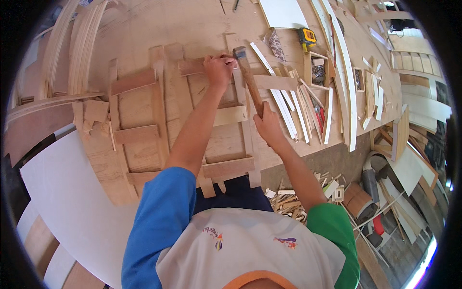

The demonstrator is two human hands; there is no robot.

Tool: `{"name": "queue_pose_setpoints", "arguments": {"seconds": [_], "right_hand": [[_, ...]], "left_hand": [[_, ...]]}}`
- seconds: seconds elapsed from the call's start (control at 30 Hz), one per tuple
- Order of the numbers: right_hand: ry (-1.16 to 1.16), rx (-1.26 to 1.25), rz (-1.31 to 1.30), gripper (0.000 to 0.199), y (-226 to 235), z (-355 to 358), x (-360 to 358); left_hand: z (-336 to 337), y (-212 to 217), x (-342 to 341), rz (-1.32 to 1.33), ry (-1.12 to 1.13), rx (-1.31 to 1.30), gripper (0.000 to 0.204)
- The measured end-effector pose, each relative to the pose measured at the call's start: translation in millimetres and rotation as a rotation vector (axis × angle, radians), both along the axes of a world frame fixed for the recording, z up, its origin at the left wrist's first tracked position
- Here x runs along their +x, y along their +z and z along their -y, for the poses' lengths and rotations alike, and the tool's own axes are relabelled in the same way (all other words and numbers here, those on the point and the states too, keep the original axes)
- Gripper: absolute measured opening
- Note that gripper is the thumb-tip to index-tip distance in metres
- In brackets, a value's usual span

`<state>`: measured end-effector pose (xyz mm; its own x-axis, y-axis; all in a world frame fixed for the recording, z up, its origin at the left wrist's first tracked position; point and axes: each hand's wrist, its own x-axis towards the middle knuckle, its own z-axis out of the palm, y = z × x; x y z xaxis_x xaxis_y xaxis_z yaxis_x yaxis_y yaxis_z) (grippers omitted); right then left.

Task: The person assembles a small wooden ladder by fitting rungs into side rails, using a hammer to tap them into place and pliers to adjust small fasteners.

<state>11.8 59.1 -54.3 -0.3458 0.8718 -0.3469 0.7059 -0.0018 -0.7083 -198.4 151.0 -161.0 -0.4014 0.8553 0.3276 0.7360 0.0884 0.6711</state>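
A wooden ladder-like frame [144, 135] of long rails and short cross slats lies on the plywood workbench [192, 24]. My left hand [217, 67] rests on the far cross slat [190, 66], fingers pinched as if on a small nail; the nail itself is too small to make out. My right hand [268, 126] grips the wooden handle of a hammer [250, 82]. The hammer's metal head [239, 52] sits just right of my left fingertips, at the slat's end.
Loose white and wooden strips [288, 106] lie right of the frame. A yellow tape measure [307, 37] and a small wooden box [317, 70] sit beyond them. A white board [72, 202] leans at lower left. Wood scraps [293, 200] litter the floor by the bench edge.
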Motion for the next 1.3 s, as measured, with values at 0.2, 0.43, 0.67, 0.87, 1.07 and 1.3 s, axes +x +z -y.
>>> {"name": "queue_pose_setpoints", "arguments": {"seconds": [0.2,0.43,0.67,0.87,1.07,1.3], "right_hand": [[-0.044,0.014,-0.033,0.027,15,3,-1],[-0.133,-0.281,-0.106,0.032,20,1,-7],[-0.025,0.053,-0.055,0.042,10,9,-4],[0.045,0.078,0.027,0.049,8,5,1],[0.034,0.066,0.129,0.047,16,5,-3],[0.043,0.209,0.041,0.046,15,1,1]], "left_hand": [[1,8,4,-0.021,-0.013,-0.003,0.013],[0,4,-1,0.037,-0.026,-0.004,0.015],[0,-5,-4,-0.012,-0.033,0.015,0.012],[0,0,-2,-0.033,-0.046,-0.049,0.012],[3,9,0,-0.051,-0.041,-0.083,0.011],[0,3,-6,-0.038,-0.075,-0.057,0.014]]}}
